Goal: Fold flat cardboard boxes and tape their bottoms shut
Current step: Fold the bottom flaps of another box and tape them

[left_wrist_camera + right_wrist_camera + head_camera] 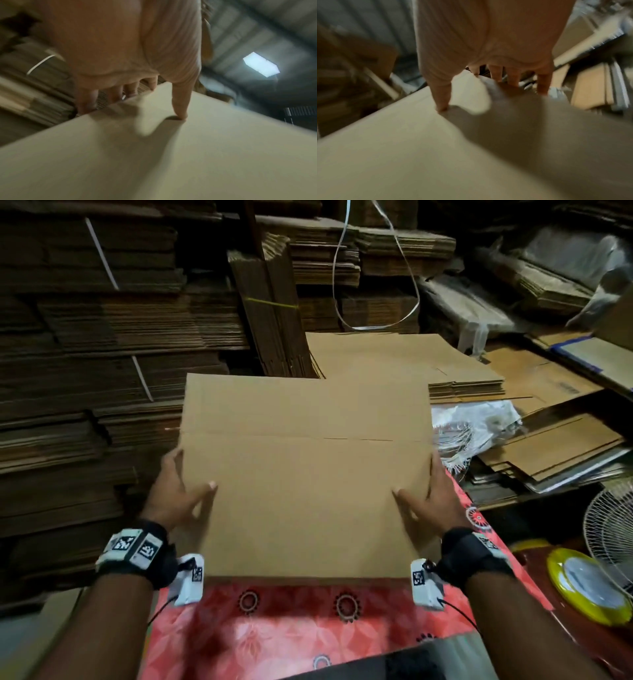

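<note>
A flat brown cardboard box (pixel 305 474) is held above a red flowered table (pixel 274 618), its near edge low and its far flaps raised. My left hand (pixel 178 494) grips its left edge, thumb on top and fingers round the edge. My right hand (pixel 431 498) grips the right edge the same way. In the left wrist view the thumb (pixel 180 105) presses on the box (pixel 154 155) while the fingers (pixel 89 98) wrap under the rim. The right wrist view shows the thumb (pixel 441 97) on the box (pixel 419 148), fingers (pixel 542 82) over its edge.
A low stack of flat boxes (pixel 404 361) lies just behind the held one. Tall cardboard stacks (pixel 102 337) wall the left and back. A yellow tape roll (pixel 585 587) and a white fan (pixel 613 522) sit at the right, with more flat cardboard (pixel 555 450) and plastic wrap (pixel 476 419).
</note>
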The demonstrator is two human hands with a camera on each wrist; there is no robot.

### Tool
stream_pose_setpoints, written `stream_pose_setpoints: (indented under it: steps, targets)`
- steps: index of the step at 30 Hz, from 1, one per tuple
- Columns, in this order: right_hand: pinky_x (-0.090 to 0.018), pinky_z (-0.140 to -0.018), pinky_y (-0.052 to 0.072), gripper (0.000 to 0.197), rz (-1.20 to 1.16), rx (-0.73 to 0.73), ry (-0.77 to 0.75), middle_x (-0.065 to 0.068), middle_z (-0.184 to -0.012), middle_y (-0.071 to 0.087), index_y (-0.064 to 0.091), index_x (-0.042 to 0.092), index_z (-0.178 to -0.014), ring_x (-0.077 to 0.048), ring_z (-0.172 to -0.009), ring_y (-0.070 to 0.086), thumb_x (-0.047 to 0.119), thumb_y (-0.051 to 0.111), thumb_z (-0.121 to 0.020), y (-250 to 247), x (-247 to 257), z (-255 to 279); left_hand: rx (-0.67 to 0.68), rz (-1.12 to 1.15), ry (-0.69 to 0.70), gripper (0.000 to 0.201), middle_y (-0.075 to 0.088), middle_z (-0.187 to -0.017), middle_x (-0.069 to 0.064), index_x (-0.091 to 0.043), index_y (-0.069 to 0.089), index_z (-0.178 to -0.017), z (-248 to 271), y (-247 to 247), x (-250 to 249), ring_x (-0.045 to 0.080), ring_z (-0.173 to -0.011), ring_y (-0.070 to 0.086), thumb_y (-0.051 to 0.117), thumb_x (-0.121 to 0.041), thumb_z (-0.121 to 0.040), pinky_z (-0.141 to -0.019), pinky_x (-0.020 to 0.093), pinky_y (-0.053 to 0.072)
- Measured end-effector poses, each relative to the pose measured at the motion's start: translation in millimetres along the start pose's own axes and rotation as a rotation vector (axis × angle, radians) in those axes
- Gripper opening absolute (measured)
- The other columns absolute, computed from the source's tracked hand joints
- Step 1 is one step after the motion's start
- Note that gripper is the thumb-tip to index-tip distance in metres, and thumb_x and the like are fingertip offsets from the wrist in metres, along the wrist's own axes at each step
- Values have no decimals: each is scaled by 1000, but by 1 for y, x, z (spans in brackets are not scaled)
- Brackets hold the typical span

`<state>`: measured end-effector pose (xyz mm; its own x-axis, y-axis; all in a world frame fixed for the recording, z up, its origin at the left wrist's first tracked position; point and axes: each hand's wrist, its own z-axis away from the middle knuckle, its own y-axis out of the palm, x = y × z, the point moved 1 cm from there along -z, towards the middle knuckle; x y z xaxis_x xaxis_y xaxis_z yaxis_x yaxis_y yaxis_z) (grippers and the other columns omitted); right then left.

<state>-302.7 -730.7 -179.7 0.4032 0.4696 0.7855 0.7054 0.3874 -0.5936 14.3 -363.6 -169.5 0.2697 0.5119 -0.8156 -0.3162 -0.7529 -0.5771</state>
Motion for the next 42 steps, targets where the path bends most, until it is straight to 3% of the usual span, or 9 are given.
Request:
stream_pose_setpoints:
  steps: [5, 8, 11, 17, 22, 28, 35, 39, 42]
  targets:
    - [-43, -110, 43, 121, 169, 143, 45, -15, -143, 50, -3, 36, -161, -31, -130, 50, 70, 69, -71, 6, -21, 10, 87, -227, -41, 113, 44, -155, 19, -39, 4, -161, 27, 14, 18, 40, -133, 51, 56, -76, -69, -111, 47, 40]
    - [-43, -111, 40, 104, 299, 177, 99, -15, -146, 41, 12, 33, -160, -33, -133, 46, 69, 65, -78, 3, -20, 1, 193, -221, -91, 121, 35, -162, 10, -30, 9, -163, 22, 12, 11, 34, -142, 41, 67, -77, -67, -117, 45, 33]
    - [-53, -107, 42, 87, 554, 282, 71, -14, -151, 35, 33, 34, -147, -40, -132, 44, 82, 44, -75, 10, -12, -16, 301, -283, -25, 136, 49, -148, 8, -10, 35, -155, 17, 15, 5, 25, -134, 46, 65, -91, -51, -109, 37, 36]
    - [-53, -117, 34, 107, 608, 424, 100, -7, -169, 8, 17, 36, -159, -44, -145, 31, 90, 43, -69, 16, -9, -18, 221, -349, -141, 118, 43, -155, 17, -34, 27, -158, 33, 27, 25, 33, -141, 43, 57, -91, -59, -115, 46, 38]
    - [-51, -126, 14, 141, 579, 586, 104, -6, -170, -14, -2, 37, -163, -41, -155, 0, 102, 40, -45, 12, -15, -15, 204, -301, -173, 136, 31, -156, 14, -37, 24, -159, 57, 30, 29, 30, -142, 39, 65, -96, -44, -118, 41, 34]
    - [-58, -123, 17, 140, 582, 539, 115, 0, -171, -12, 2, 42, -161, -39, -156, 3, 105, 39, -42, 29, -8, -62, 120, -360, -263, 135, 30, -154, 15, -41, 27, -156, 25, 43, 2, 37, -140, 40, 57, -99, -39, -114, 52, 39]
    - [-71, -112, 26, 121, 591, 500, 109, 7, -170, -1, 13, 45, -157, -36, -154, 12, 103, 47, -56, 32, -12, -66, -77, -212, -155, 109, 40, -142, 14, -32, 46, -150, 75, 51, 20, 29, -135, 46, 57, -88, -58, -117, 36, 35]
    - [-69, -113, 24, 108, 679, 404, -141, -1, -169, 15, 26, 32, -156, -26, -154, 16, 96, 42, -70, 40, 15, -39, -88, -283, -170, 101, 32, -150, 14, -40, 42, -151, 91, 47, 26, 36, -138, 39, 54, -89, -63, -115, 47, 38]
    - [-61, -118, 16, 126, 687, 612, -522, 2, -171, 11, 11, 35, -162, -20, -156, 13, 107, 14, -59, 57, 45, 19, -21, -337, -228, 94, 20, -160, 12, -46, 37, -151, 86, 40, 21, 40, -144, 30, 63, -86, -70, -112, 58, 38]
